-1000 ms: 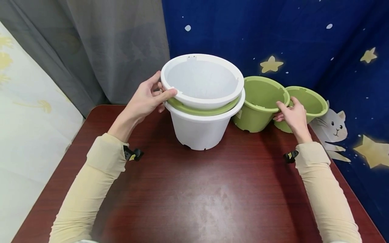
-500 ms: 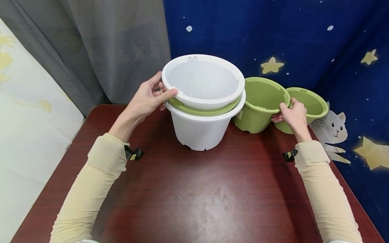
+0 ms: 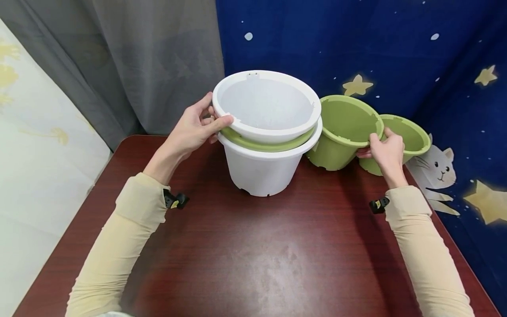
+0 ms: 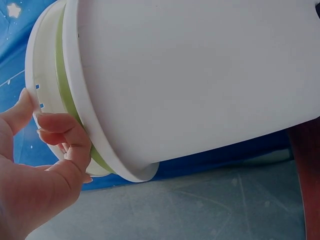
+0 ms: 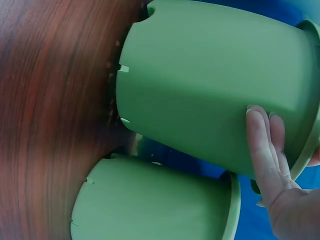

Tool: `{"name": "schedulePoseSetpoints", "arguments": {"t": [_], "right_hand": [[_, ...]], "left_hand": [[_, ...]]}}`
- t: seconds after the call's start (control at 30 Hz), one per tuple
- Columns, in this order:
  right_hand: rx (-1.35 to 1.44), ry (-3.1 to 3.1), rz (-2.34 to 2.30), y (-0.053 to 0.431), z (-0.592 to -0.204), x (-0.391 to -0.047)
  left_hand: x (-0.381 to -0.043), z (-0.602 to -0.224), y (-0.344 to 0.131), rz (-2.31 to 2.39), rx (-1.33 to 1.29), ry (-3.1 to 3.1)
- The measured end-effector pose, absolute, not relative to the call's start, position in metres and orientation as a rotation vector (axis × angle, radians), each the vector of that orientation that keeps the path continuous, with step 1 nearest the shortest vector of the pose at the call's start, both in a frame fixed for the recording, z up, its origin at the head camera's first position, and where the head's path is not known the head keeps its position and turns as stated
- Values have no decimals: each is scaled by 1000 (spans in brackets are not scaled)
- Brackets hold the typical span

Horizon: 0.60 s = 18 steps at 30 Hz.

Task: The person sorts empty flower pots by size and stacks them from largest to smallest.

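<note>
A stack of plant pots stands at the table's back. Its top white pot point(image 3: 273, 134) sits over a green pot point(image 3: 273, 146), of which only the rim shows, and a white pot point(image 3: 263, 174) below. My left hand point(image 3: 192, 127) pinches the top white pot's rim, thumb over it and fingers curled beneath. To the right, my right hand point(image 3: 388, 152) grips the rim of a green pot point(image 3: 330, 152), which leans slightly beside the stack. In the right wrist view its fingers point(image 5: 260, 137) lie along the green pot's outer wall, while the thumb is mostly hidden.
Another green pot point(image 3: 370, 166) stands behind the right hand, near the table's right edge. Blue starry cloth point(image 3: 277, 35) and a grey curtain point(image 3: 158, 66) hang close behind the dark red wooden table point(image 3: 237, 246).
The right hand has raised the green pot's rim slightly and shifted it a little right. The left hand keeps its hold on the top white pot; the stack stays put.
</note>
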State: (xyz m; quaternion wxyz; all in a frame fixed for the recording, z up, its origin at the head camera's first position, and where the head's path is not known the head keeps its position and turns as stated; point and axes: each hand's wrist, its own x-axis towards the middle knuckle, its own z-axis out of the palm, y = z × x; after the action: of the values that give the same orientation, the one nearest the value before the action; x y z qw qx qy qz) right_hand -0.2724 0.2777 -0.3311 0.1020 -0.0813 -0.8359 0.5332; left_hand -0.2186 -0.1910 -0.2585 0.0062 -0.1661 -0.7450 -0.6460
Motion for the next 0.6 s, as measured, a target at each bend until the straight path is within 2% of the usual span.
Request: {"name": "schedulePoseSetpoints", "arguments": {"t": [0.6], "right_hand": [[-210, -2360, 1637, 281, -291, -261]], "left_hand": [[-220, -259, -191, -2028, -520, -2311]]}}
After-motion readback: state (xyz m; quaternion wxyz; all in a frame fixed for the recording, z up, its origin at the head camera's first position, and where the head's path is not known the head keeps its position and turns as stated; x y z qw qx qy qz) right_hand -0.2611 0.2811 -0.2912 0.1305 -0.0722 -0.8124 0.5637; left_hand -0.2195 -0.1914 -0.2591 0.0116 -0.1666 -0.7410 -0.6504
